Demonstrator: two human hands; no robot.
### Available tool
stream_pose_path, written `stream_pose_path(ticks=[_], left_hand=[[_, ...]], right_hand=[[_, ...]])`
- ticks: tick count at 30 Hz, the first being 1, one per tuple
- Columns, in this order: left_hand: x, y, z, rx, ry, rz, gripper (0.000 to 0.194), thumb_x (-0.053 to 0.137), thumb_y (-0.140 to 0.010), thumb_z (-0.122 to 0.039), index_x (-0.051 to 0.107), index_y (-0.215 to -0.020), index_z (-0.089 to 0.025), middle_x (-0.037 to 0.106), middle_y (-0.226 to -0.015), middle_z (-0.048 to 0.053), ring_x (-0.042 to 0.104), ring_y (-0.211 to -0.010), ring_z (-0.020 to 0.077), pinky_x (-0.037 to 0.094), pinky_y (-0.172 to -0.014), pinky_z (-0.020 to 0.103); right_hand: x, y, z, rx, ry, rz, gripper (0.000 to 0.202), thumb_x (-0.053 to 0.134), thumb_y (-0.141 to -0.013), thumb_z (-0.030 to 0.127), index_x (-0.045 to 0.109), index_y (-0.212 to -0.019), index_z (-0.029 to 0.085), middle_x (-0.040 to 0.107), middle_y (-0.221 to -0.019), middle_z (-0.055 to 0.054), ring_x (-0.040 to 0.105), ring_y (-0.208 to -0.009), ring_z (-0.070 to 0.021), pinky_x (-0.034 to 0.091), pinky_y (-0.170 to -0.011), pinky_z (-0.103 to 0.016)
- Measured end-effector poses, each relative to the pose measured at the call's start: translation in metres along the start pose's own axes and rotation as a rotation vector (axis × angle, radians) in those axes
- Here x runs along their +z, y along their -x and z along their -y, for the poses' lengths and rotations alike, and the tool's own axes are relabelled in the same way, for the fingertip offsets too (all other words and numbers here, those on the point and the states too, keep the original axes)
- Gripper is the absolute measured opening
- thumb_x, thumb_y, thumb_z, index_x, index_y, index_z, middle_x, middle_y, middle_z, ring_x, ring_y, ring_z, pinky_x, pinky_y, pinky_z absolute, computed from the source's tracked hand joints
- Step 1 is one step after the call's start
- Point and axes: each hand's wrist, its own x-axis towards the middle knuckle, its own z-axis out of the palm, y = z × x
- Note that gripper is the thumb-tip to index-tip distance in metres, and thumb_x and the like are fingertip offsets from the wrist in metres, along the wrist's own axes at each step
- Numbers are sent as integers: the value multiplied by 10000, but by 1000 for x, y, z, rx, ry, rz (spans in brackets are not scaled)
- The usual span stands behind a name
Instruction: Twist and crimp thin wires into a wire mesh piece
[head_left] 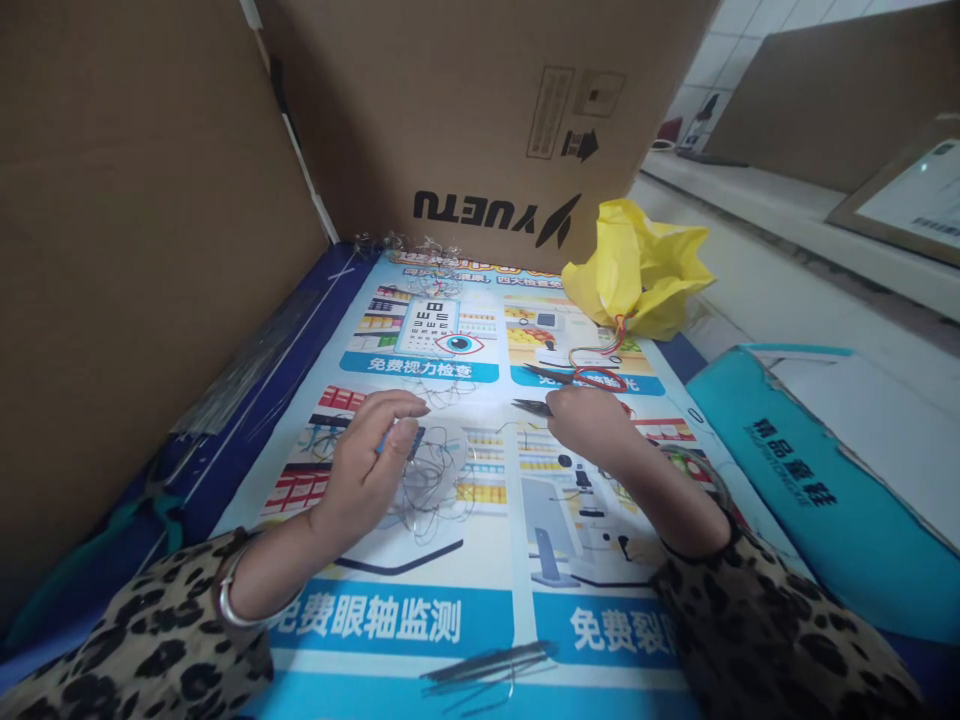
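A blue surface (330, 310) carries a poster (520, 560) — on that, tangled wire (429, 485), dark strands (491, 662), a yellow bag (637, 270).

Left hand (364, 455) is near wires (431, 480); right (589, 425) holds tool (532, 407).

We saw a makeshift handcraft corner, though whether in a home or small workshop we could not tell: cardboard panels (465, 120) screened a surface (334, 300) covered with a printed poster (405, 625), fine wires (491, 662) lay about, and white tiles (733, 60) showed behind.
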Motion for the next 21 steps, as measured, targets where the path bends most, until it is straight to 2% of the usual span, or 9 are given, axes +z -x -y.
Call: stream_pose_path(ticks=[3,11,16,21], left_hand=[[-2,0,-2,8,-1,-25,217,367,-899,-242,571,-950,-188,583,-993,52,527,-996,178,419,-897,327],[-6,2,-7,64,-11,-51,203,377,-890,-227,574,-934,-202,601,-977,47,546,-972,180,438,-883,338],[-8,3,-13,107,6,-39,186,403,-878,-181,576,-940,-207,603,-967,40,546,-967,179,421,-903,352],[-10,5,-22,88,24,-18,157,437,-864,-179,572,-935,-217,609,-937,38,549,-957,182,430,-888,354]], right_hand=[[0,-3,3,9,-4,17,295,389,-744,133,636,-905,112,653,-982,-165,608,-864,-245,419,-663,-298],[6,-10,-6,68,-105,66,300,448,-714,259,632,-915,132,661,-920,-149,607,-833,-255,406,-605,-282],[10,-10,-12,93,-200,20,275,455,-687,276,621,-859,140,655,-864,-137,597,-771,-247,365,-540,-270],[-2,0,-15,115,-344,-87,193,458,-688,300,577,-761,166,620,-725,-78,558,-667,-193,314,-493,-243]])
